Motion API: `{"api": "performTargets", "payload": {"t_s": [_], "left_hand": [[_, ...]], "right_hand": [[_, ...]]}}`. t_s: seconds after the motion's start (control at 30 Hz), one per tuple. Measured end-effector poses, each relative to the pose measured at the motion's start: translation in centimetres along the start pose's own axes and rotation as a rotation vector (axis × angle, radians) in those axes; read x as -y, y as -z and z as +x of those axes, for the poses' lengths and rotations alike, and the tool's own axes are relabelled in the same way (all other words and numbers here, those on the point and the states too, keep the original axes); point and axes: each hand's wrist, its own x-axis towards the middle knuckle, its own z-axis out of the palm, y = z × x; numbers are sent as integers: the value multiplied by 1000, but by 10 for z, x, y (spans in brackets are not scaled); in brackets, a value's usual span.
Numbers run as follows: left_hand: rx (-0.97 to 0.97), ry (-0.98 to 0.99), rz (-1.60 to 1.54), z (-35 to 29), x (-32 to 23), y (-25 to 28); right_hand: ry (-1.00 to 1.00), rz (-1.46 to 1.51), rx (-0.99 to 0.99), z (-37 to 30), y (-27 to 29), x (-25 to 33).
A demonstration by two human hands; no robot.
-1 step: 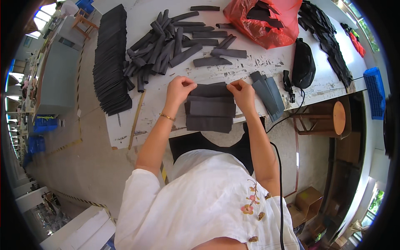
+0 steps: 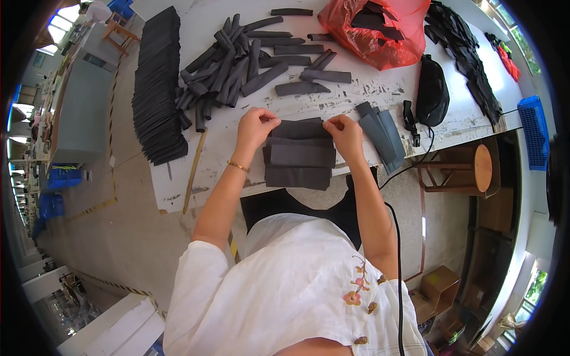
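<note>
Between my hands lies a dark grey fabric strip [image 2: 301, 128], its two ends pinched by my left hand [image 2: 257, 123] and my right hand [image 2: 342, 132]. Thumb and fingers are closed on each side. Just nearer to me, more dark fabric strips [image 2: 300, 156] overlap in rows at the table's front edge. Beyond my left hand is a loose heap of rolled dark fabric pieces [image 2: 228, 71]. To the right of my right hand rests a small fanned stack of grey-blue strips [image 2: 383, 133].
A long stack of folded black fabric [image 2: 159, 83] lines the left of the white table [image 2: 225, 148]. At the back right are a red plastic bag [image 2: 380, 44], a black pouch [image 2: 432, 92] and a black fabric pile [image 2: 466, 56]. A wooden stool [image 2: 482, 168] stands right; a cable [image 2: 399, 267] hangs beside me.
</note>
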Motion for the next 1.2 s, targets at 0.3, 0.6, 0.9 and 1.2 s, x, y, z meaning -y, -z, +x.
{"api": "performTargets", "payload": {"t_s": [0.3,0.6,0.9,1.2], "left_hand": [[-197,-498,290,108,-21,-30],[138,-167,510,120,-23,-44],[335,-2,240,97,-14,-52],[241,162,-369,83,-62,-29]], "right_hand": [[47,-507,-324,-28,63,-34],[262,-1104,-288,-30,67,-65],[400,-895,-377,-28,75,-59],[197,17,-405,-34,85,-7]]}}
